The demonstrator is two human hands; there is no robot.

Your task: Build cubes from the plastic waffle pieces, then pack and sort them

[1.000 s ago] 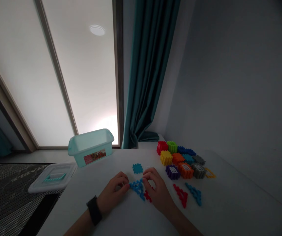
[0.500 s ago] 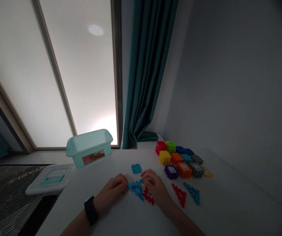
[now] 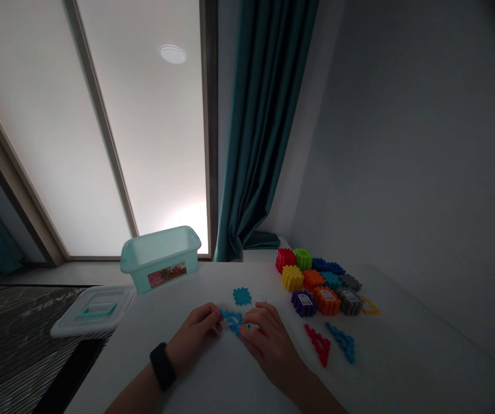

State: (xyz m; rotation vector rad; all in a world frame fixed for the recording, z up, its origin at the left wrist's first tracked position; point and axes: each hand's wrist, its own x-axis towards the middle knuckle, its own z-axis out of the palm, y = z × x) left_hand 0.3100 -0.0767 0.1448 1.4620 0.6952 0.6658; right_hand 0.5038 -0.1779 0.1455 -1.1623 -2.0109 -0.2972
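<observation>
My left hand (image 3: 198, 326), with a black watch (image 3: 162, 366) on its wrist, pinches the left end of blue interlocking plastic building pieces (image 3: 231, 320) low over the table. My right hand (image 3: 267, 339) has its fingertips closed on the right side of the same blue pieces, and its fingers cover part of them. Just beyond lies a teal square piece (image 3: 242, 296), with a small white window piece (image 3: 260, 297) beside it. A red triangle piece (image 3: 318, 344) and a blue triangle piece (image 3: 342, 341) lie to the right of my right hand.
Stacks of toothed pieces, among them a yellow stack (image 3: 292, 278) and a purple stack (image 3: 303, 303), stand at the right back. A yellow frame piece (image 3: 370, 306) lies beside them. A mint plastic bin (image 3: 161, 257) is at the back left, its lid (image 3: 94, 310) lower down.
My right hand has shifted slightly toward me and now covers more of the blue pieces. The red square piece by its fingers is out of sight. The camera view has turned slightly left.
</observation>
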